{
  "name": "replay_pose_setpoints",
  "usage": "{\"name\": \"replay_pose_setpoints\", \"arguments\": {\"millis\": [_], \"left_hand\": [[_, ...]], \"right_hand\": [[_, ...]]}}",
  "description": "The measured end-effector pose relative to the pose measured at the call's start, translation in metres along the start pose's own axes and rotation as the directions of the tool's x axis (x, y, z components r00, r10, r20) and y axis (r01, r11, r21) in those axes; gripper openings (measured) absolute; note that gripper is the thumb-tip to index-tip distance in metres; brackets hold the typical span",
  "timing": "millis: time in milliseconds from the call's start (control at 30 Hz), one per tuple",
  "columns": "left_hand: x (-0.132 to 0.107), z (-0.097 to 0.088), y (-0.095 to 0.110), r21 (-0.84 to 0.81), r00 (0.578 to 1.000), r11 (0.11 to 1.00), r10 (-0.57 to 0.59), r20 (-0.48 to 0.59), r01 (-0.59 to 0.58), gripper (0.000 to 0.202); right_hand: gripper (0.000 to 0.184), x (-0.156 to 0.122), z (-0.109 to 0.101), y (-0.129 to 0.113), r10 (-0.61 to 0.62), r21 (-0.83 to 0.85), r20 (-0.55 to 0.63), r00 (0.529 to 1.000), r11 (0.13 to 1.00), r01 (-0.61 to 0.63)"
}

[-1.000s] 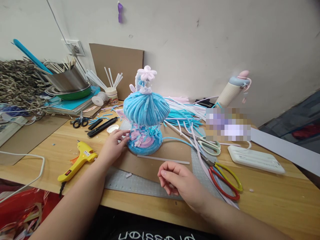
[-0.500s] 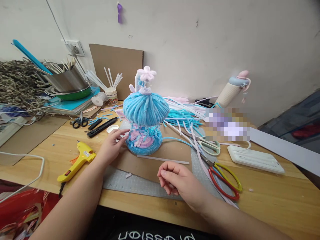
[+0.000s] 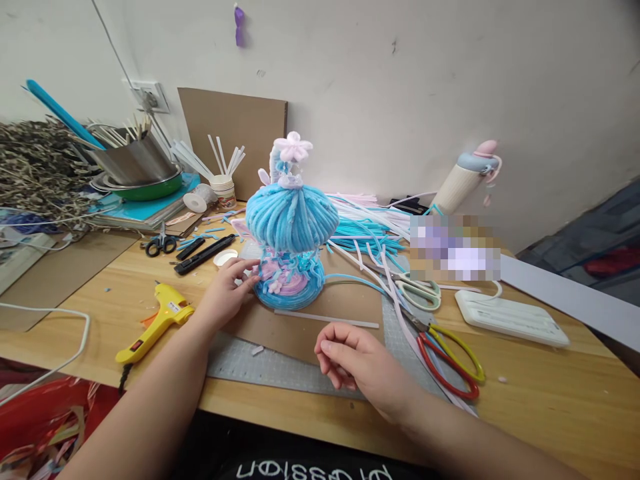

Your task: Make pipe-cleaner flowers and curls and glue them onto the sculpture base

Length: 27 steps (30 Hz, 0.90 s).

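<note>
A blue and pink pipe-cleaner ornament (image 3: 293, 217) stands upright in the middle, with a pleated blue dome, a pale pink flower on top and a round base. My left hand (image 3: 231, 288) rests at the left edge of this base, fingers stretched and thumb apart; its fingertips seem to touch the base, not wrap round it. My right hand (image 3: 345, 353) hovers near the front of the cardboard sheet (image 3: 305, 331), loosely closed, the thumb against the index finger and nothing visible in it. Just beyond it lies a translucent glue stick (image 3: 327, 319).
A yellow glue gun (image 3: 159, 320) lies left of my left arm. On the right are red-and-yellow-handled scissors (image 3: 447, 360), pale green scissors (image 3: 420, 292) and a white power strip (image 3: 510, 319). Blue pipe cleaners (image 3: 370, 235) spread behind. A black cutter (image 3: 205, 255) lies back left.
My left hand has shifted very slightly against the base, and the ornament's base seems to have moved a touch. My right hand stays put.
</note>
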<state>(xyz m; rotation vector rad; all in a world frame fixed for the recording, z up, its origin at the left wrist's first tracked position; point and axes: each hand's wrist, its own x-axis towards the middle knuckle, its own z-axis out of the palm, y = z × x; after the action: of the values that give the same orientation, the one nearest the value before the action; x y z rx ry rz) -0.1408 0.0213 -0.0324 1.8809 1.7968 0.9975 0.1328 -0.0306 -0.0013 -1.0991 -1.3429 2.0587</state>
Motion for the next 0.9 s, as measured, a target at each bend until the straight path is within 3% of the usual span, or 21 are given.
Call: {"name": "replay_pose_setpoints", "arguments": {"millis": [900], "left_hand": [[0.0026,0.0023,-0.0033,0.052,0.999,0.999,0.012,-0.034,-0.01,0.036]], "right_hand": [[0.012,0.0008,0.0005,0.0,0.004,0.006,0.007,1.0,1.0,-0.004]]}}
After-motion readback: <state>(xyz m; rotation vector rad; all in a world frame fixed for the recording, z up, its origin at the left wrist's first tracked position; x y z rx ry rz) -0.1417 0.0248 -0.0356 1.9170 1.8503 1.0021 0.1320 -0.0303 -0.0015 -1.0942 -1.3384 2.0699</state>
